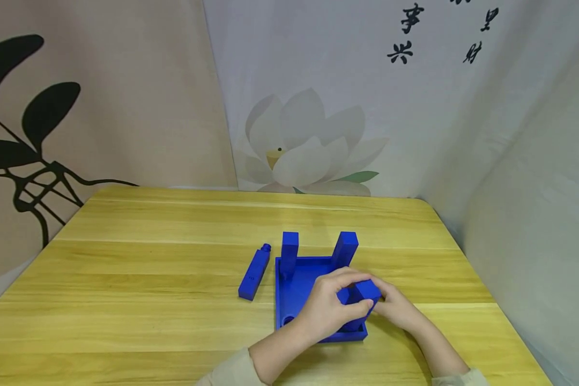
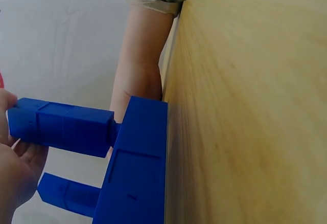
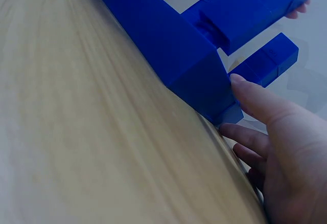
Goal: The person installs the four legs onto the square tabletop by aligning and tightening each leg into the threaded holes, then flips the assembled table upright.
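A blue square tray-like base [image 1: 299, 294] lies on the table with a raised rim. Square blue posts stand up at its far corners, one at the left [image 1: 289, 252] and one leaning a little at the right [image 1: 344, 249]. At the near right corner another blue post [image 1: 368, 290] rises, its top gripped between the thumb and fingers of my left hand [image 1: 325, 303]. In the left wrist view this post [image 2: 66, 124] meets the base through a narrow neck. My right hand [image 3: 286, 137] holds the base's side, thumb at the rim and fingers lower down.
Left of the base, a loose blue post [image 1: 254, 272] with a narrow knobbed end lies on the wooden table [image 1: 149, 289]. A round hole [image 1: 288, 320] shows at the base's near left corner. Printed curtains [image 1: 328, 80] hang behind the table.
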Demonstrator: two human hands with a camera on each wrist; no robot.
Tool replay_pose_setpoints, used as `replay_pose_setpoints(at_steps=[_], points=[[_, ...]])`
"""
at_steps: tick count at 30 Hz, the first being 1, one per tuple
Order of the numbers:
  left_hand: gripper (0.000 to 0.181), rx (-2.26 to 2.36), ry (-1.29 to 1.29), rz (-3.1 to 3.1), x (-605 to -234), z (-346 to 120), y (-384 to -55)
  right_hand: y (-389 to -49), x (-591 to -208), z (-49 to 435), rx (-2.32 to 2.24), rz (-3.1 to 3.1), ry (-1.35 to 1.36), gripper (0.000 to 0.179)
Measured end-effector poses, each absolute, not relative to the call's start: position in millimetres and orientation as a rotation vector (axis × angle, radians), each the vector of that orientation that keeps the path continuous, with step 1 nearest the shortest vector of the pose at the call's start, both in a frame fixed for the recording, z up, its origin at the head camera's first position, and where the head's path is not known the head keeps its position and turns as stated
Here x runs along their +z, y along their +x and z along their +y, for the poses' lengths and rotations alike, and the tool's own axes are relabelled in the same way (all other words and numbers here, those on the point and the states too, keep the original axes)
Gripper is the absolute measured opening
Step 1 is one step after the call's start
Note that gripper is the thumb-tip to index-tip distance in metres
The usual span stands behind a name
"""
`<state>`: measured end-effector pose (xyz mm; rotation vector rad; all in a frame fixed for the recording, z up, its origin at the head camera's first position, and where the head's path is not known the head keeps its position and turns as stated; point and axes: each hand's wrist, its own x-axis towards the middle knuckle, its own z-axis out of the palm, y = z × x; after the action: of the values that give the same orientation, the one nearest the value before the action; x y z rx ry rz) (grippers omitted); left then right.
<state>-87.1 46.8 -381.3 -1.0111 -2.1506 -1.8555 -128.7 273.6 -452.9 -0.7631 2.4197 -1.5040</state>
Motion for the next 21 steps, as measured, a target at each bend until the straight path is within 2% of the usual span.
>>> replay_pose_setpoints(at_steps=[13,21], points=[[0.037,-1.891,-1.074,-2.192,-384.1,46.8,-87.5,-129.8,-454.6,274.2,-1.527,2.385,-0.768,0.045],[0.035,-1.796,-1.085,-2.123,-384.9,48.4,-88.9,-130.1,-454.4,275.0,-1.543,2.341,-0.757,0.054]])
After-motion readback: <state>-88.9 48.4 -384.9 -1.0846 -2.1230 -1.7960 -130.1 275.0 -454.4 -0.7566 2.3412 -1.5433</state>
